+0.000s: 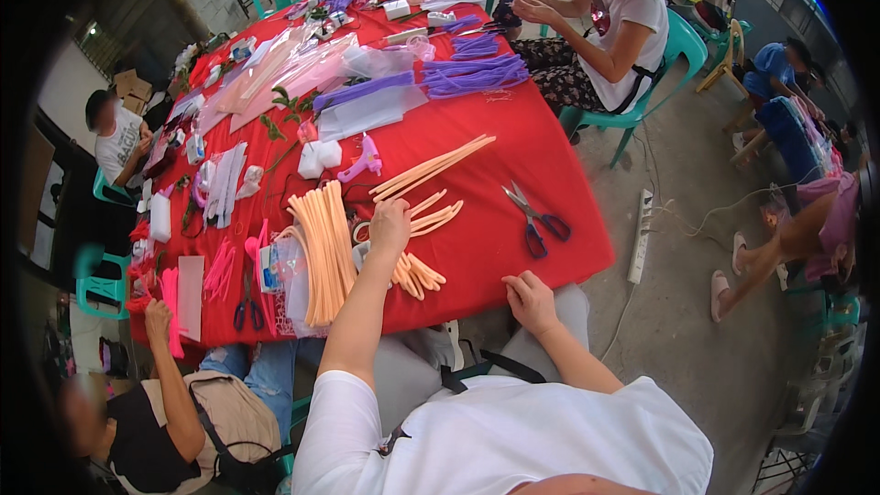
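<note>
My left hand (391, 225) is closed at the peach pipe cleaners, its fingertips pinched together. A few bent peach pipe cleaners (438, 218) stick out on its right, and a folded bunch (418, 277) lies just below it. Left of the hand is a thick bundle of long peach pipe cleaners (323, 252). Several straight ones (435, 168) lie beyond it. My right hand (532, 302) rests at the table's near edge, fingers loosely bent and apart, holding nothing. Dark-handled scissors (535, 220) lie with blades parted, farther in from that hand.
The red-covered table (568, 183) also bears a purple glue gun (362, 159), purple pipe cleaners (475, 76), pink wrapping sheets (284, 73) and another pair of scissors (247, 304). Other people sit around it. A power strip (641, 236) with cords lies on the floor at right.
</note>
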A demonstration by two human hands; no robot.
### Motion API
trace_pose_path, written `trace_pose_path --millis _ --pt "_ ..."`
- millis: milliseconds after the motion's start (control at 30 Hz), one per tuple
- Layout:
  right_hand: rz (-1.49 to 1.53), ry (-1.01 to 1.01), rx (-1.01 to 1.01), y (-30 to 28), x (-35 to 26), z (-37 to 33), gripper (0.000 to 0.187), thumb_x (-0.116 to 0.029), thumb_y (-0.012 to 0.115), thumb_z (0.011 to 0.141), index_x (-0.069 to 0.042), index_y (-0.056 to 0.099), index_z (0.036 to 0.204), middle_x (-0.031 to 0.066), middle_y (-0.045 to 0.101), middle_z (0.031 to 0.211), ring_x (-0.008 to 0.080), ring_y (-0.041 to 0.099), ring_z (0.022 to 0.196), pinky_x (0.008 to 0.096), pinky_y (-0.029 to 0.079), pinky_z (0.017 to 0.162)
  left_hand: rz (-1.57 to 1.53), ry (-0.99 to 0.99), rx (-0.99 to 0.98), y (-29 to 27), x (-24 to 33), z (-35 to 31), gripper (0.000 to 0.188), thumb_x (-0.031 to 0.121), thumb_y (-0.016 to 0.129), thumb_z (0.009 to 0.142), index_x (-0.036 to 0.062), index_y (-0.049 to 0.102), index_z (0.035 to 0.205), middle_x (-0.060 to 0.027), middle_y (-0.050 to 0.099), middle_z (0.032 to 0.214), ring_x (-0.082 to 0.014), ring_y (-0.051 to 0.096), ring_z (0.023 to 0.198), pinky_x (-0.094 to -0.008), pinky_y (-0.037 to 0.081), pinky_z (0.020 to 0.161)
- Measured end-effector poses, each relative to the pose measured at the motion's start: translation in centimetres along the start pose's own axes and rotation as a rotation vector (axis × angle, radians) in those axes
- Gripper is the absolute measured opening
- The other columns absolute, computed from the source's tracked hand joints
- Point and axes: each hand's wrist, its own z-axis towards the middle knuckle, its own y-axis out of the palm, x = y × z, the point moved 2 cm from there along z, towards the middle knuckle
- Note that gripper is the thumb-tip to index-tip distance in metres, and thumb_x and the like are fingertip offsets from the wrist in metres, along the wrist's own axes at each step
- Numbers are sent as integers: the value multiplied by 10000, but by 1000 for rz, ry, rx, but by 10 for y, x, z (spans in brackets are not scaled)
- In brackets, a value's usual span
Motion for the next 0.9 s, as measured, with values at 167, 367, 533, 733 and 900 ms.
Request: trace_pose_path --millis 167,367,533,733,900 --pt "-25 -4 -10 0 3 2 150 -42 642 803 -83 647 946 82 546 763 264 599 695 366 509 606 142 50 1 24 -4 11 116 95 692 788 43 662 887 -133 643 936 -328 602 978 -422 498 861" --pt "-26 12 11 2 1 4 158 -36 651 798 -90 651 947 73 545 748 253 599 688 358 508 598 185 109 11 25 -5 3 71 126 661 797 75 612 787 -96 597 859 -300 586 906 -426 479 786" --pt "3 64 -5 3 2 3 151 -36 648 804 -88 651 945 71 561 758 257 601 686 359 507 598 109 60 94 12 -6 7 82 154 647 840 85 613 868 -90 621 935 -286 594 959 -424 462 791" --pt "14 79 -12 1 1 5 136 -33 641 812 -81 650 939 76 566 764 265 600 688 362 503 600 222 41 -13 13 -12 2 148 168 688 820 85 611 917 -80 644 951 -284 607 968 -446 455 799" --pt "22 76 -10 1 0 4 126 -36 634 821 -77 652 938 81 560 763 271 600 690 370 500 603 200 -12 2 11 -15 -2 120 163 699 811 96 625 878 -85 628 929 -279 608 948 -450 451 801"
